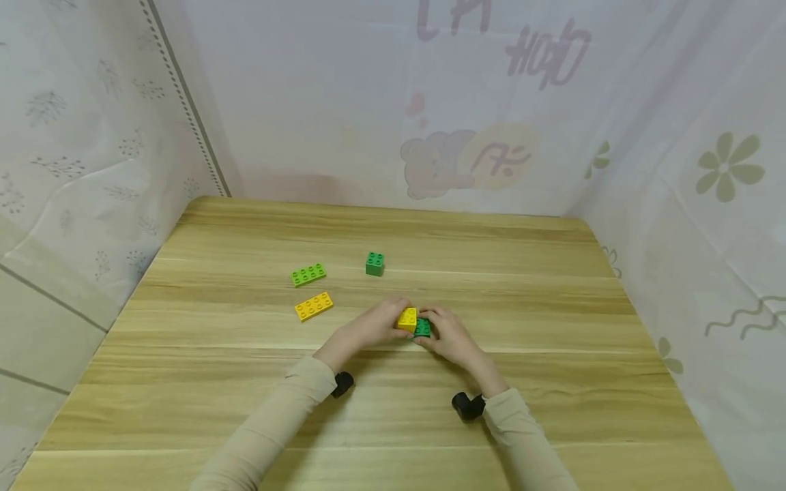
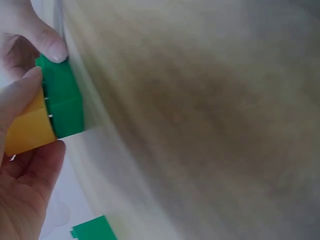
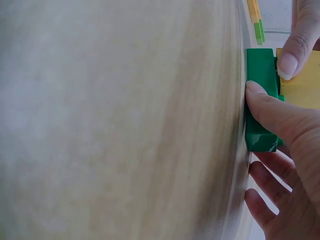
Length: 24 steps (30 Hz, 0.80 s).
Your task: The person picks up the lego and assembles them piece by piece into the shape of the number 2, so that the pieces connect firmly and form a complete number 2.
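A yellow toy building brick (image 1: 407, 319) sits over the left part of a longer green brick (image 1: 422, 328) on the wooden table. My left hand (image 1: 382, 322) grips the yellow brick between thumb and fingers. With thumb and fingers, my right hand (image 1: 451, 337) holds the green brick at its right end. From the right wrist view, the green brick (image 3: 261, 120) stands against the table, with the yellow brick (image 3: 305, 80) at its studded face. The left wrist view shows the same yellow brick (image 2: 31, 131) and green brick (image 2: 67, 100) in contact; whether they are fully pressed together I cannot tell.
Beyond the hands stands a green square brick (image 1: 374, 264). To the left lie a flat light-green brick (image 1: 308, 275) and a flat orange-yellow brick (image 1: 314, 306). Patterned cloth (image 1: 344, 123) hangs behind the far edge of the table (image 1: 522, 286).
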Motion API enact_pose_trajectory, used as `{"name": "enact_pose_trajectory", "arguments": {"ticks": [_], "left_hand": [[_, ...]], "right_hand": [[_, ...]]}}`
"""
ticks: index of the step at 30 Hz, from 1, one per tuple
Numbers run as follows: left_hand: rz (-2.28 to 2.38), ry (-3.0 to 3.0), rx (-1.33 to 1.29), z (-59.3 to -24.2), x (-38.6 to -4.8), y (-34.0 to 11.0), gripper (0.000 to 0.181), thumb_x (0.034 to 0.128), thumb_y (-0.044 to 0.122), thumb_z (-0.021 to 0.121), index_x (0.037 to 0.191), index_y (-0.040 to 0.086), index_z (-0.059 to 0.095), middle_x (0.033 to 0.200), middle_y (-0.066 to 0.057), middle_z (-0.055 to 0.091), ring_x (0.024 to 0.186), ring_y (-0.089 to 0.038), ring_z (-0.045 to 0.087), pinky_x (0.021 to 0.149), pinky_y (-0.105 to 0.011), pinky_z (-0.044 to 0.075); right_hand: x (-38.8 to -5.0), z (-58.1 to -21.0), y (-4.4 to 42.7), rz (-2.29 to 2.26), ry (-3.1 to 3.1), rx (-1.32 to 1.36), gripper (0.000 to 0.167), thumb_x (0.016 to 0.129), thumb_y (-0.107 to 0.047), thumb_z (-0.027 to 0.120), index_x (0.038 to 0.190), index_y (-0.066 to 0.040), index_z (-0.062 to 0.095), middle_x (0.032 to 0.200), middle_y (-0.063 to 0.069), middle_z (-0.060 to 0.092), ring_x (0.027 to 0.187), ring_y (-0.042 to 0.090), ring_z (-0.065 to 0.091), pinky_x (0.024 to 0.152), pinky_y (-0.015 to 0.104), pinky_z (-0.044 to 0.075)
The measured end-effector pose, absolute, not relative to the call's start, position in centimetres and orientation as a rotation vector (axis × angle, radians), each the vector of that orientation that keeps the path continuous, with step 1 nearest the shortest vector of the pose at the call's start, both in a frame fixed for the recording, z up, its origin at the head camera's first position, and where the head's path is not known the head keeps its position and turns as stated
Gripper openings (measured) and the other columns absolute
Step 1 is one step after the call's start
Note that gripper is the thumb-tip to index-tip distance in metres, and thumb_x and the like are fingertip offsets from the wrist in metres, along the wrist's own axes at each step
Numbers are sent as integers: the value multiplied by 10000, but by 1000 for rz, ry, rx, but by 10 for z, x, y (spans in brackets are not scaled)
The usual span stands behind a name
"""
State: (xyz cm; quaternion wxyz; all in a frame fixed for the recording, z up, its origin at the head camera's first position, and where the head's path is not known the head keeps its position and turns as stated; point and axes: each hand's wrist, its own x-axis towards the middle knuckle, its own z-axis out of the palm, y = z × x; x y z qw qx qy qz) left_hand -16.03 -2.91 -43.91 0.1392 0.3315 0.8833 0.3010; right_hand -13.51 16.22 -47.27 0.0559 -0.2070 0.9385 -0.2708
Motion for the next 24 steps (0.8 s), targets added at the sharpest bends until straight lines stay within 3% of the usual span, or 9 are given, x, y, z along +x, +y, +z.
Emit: {"name": "enact_pose_trajectory", "arguments": {"ticks": [24], "left_hand": [[1070, 2522, 871, -453, -162, -33, 473, 763, 168, 738, 1167, 19, 541, 1101, -93, 571, 1001, -200, 547, 892, -337, 484]], "right_hand": [[-137, -475, 170, -1008, 2761, -597, 480, 770, -215, 730, 1201, -80, 568, 1301, 87, 502, 1225, 293, 442, 1035, 484, 361]]}}
